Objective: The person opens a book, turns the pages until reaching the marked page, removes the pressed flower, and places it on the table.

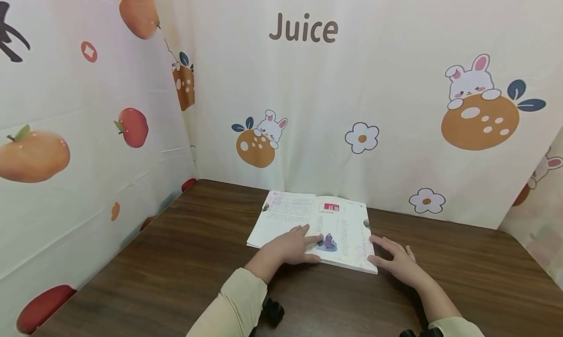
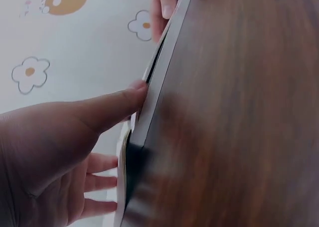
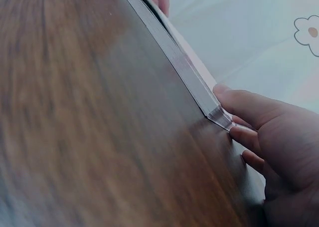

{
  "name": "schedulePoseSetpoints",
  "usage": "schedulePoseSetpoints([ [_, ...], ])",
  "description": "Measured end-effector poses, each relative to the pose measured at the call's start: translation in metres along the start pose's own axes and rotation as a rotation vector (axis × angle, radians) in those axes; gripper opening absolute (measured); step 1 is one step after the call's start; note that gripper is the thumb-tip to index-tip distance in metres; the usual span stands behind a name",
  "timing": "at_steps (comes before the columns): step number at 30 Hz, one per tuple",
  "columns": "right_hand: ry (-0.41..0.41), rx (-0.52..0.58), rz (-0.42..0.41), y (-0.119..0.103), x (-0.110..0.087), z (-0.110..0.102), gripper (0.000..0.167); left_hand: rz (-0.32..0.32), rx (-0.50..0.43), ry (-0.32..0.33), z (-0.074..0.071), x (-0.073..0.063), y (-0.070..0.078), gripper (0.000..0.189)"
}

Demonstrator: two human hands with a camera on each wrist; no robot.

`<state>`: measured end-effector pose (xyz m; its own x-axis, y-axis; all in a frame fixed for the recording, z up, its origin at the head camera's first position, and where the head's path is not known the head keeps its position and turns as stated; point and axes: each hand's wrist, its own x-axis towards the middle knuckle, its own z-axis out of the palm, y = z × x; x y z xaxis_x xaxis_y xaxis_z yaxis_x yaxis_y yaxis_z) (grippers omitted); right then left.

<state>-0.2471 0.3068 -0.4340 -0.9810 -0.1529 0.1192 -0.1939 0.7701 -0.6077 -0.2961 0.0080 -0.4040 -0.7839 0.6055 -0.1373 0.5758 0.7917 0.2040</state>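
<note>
An open book (image 1: 354,217) lies on the table with printed text on both pages. Its right page carries a red heading block and a small purple picture. My left hand (image 1: 292,246) rests on the book around its middle, fingers spread across the pages and thumb at the near edge. At the book's right edge is my right hand (image 1: 402,266), its thumb and fingers apart. In the right wrist view, the right thumb touches the top of the pages near the corner, and a finger of the right hand (image 3: 294,147) touches the side edge below.
The brown wooden table (image 1: 184,249) extends to both sides of the book. A white curtain (image 1: 325,97) with printed rabbits, fruit and flowers hangs right behind it, and a similar printed curtain (image 1: 97,87) runs along the left side.
</note>
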Motion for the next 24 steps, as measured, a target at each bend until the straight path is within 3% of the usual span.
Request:
schedulePoseSetpoints([
  [7,-0.032,0.076,-0.070,0.0016,-0.0005,-0.0043,0.050,-0.019,-0.003,0.017,0.0008,-0.0006,0.0053,0.064],
  [15,-0.094,0.077,-0.074,0.0039,-0.0036,-0.0085,0.057,-0.023,0.006,0.018,0.0000,-0.0021,0.0085,0.061],
  [20,-0.079,0.071,-0.073,0.0035,-0.0033,-0.0072,0.056,-0.026,-0.002,0.027,0.0011,-0.0016,0.0079,0.061],
  [24,-0.034,0.067,-0.059,0.0032,-0.0015,-0.0045,0.051,-0.021,0.035,0.093,0.0075,0.0036,0.0096,0.067],
])
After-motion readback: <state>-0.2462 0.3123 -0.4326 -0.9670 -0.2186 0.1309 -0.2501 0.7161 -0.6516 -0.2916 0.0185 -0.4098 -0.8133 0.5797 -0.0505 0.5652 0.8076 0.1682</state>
